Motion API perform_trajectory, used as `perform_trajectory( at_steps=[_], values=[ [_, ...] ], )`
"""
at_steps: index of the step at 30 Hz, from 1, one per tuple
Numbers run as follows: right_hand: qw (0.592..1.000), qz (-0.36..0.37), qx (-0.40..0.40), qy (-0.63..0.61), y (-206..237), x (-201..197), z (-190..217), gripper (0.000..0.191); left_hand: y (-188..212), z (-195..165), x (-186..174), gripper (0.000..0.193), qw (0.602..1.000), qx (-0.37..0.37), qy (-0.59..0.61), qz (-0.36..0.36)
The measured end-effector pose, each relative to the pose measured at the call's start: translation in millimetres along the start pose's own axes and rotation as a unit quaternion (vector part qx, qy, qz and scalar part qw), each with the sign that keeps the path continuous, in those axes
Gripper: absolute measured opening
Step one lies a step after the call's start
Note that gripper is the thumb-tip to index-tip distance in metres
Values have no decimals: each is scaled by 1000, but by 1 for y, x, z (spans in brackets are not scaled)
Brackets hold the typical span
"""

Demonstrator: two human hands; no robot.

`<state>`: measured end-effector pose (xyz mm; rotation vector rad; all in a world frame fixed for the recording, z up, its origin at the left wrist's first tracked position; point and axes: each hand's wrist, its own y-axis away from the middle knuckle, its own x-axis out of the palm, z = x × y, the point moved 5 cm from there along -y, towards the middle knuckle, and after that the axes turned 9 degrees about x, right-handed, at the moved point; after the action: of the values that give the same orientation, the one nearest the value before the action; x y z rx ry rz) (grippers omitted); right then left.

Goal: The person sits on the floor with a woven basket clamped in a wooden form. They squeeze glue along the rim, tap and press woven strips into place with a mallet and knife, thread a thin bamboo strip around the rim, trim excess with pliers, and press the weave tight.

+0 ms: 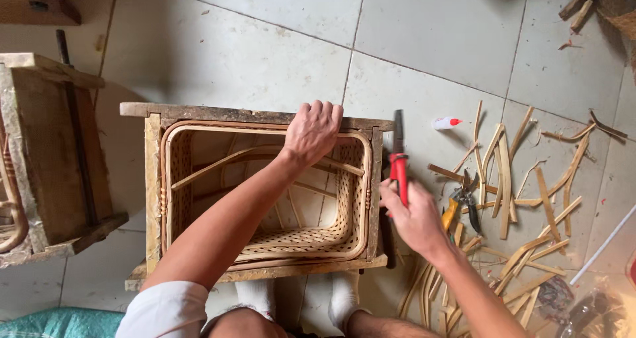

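**Hands at a rattan basket in a wooden frame**

The left hand (313,131) lies palm down on the far rim of the basket (265,245), fingers curled over the edge where it meets the frame (152,186); it presses rather than clasps. The basket sits inside the frame on the tiled floor (252,40), open side up, its woven bottom and bent cross ribs showing.

The right hand (414,215) is closed around the red handles of the pliers (399,159), held upright just beside the frame's right edge, nose pointing away from the person. Whether the nose is shut cannot be told.

To the right, cut strips (523,199) lie scattered, with yellow-handled shears (460,202) among them and a small white bottle (445,123) with a red cap farther off. A second wooden stand (46,159) is at the left.
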<state>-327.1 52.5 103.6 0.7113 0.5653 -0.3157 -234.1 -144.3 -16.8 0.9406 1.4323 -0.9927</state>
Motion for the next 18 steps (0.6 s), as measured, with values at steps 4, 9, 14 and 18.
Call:
perform_trajectory(
  at_steps=[4,9,14,18],
  values=[
    [926,-243,-173,230,25,-67,5,36,0,2,6,24,999,7,13,33],
    [844,-360,-318,239,23,-77,5,73,2,7,3,33,999,10,14,33],
    [919,-91,-216,316,-52,-33,-26,86,3,8,-2,45,999,-2,28,22],
    [906,-187,-294,242,-57,-42,-31,81,4,8,0,39,999,-4,-7,34]
  ],
)
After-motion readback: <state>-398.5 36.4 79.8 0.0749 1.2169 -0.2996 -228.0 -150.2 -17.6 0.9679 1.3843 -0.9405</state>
